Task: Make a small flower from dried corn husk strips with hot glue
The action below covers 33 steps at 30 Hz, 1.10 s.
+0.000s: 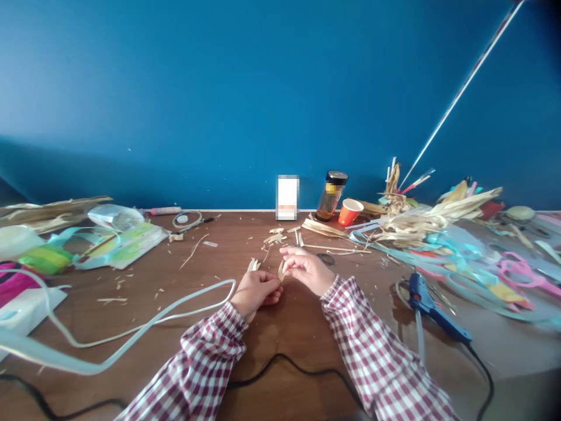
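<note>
My left hand [258, 289] is closed, with pale strips of dried husk [253, 265] poking out above its knuckles. Its thumb and fingertips also meet the lower end of a small pointed husk piece [281, 271]. On the other side of that piece, my right hand [308, 270] pinches it between thumb and fingers, its index finger stretched out above. Both hands are just over the brown table, close together. How the pieces join inside my left palm is hidden.
Husk scraps [276, 236] lie beyond my hands. To the right are a blue glue gun [438, 310], pink scissors [526, 272] and a husk pile [412, 225]. A dark-lidded bottle [332, 199] and red paper cup [349, 213] stand behind. White cable [166, 316] loops across the left.
</note>
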### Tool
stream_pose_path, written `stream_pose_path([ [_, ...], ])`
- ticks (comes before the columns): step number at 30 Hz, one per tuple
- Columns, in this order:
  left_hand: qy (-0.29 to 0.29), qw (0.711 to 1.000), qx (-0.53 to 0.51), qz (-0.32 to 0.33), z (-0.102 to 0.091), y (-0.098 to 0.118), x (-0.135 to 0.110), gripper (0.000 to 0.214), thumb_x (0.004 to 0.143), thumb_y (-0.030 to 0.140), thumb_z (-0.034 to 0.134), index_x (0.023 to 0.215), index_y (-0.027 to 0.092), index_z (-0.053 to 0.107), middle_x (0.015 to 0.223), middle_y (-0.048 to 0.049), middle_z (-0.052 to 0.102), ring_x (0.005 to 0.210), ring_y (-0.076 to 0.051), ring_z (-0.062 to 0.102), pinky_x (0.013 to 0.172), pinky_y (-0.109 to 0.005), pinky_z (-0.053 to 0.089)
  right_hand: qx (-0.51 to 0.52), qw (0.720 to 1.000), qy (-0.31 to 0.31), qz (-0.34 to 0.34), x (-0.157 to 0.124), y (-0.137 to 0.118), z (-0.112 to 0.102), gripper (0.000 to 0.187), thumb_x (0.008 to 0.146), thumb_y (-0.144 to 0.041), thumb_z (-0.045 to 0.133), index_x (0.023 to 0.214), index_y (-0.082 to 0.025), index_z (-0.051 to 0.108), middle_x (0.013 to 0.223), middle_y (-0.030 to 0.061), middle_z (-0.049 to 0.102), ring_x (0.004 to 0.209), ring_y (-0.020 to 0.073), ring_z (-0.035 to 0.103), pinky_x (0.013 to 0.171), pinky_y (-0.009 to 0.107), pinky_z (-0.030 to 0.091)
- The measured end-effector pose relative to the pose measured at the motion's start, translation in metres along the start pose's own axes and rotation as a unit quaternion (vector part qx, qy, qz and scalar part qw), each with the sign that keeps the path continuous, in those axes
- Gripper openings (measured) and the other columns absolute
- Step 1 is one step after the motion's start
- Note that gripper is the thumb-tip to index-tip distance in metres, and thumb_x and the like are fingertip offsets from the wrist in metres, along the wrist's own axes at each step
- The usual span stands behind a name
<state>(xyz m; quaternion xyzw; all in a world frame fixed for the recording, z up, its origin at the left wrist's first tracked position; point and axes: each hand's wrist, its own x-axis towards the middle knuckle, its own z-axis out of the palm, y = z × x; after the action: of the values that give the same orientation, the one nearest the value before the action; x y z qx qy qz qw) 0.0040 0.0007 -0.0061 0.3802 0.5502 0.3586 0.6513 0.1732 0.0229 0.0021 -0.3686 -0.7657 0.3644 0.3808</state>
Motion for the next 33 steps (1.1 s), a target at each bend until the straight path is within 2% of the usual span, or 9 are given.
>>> stream_pose_path([
  [6,-0.001,1.000,0.002,0.014,0.0006,-0.0020,0.0013,0.010,0.063,0.018,0.072,0.063,0.013,0.063,0.059,-0.0048,0.066,0.048,-0.009,0.058,0.048,-0.019,0.050,0.002,1.000,0.006,-0.005,0.0020,-0.0038,0.0017,0.012,0.079,-0.014,0.054,0.074,-0.019,0.064,0.099,0.0059,0.064,0.095,0.0184,0.060,0.082,0.033,0.047],
  [21,-0.006,1.000,0.008,0.022,0.0026,-0.0005,-0.0019,0.019,0.058,0.022,0.075,0.068,0.010,0.064,0.062,-0.0051,0.066,0.052,-0.009,0.060,0.051,-0.020,0.052,-0.014,1.000,0.023,0.004,0.0029,-0.0025,0.0058,0.009,0.075,-0.014,0.058,0.070,-0.018,0.064,0.087,0.0043,0.067,0.082,0.0170,0.062,0.073,0.030,0.049],
  [33,-0.006,0.999,0.019,0.031,0.0028,-0.0034,-0.0003,0.018,0.062,0.027,0.074,0.064,0.012,0.064,0.057,-0.0038,0.065,0.049,-0.009,0.059,0.052,-0.021,0.051,-0.020,1.000,0.021,-0.001,0.0028,-0.0026,0.0071,0.009,0.073,-0.013,0.058,0.070,-0.019,0.064,0.084,0.0033,0.067,0.079,0.0167,0.062,0.074,0.031,0.050],
])
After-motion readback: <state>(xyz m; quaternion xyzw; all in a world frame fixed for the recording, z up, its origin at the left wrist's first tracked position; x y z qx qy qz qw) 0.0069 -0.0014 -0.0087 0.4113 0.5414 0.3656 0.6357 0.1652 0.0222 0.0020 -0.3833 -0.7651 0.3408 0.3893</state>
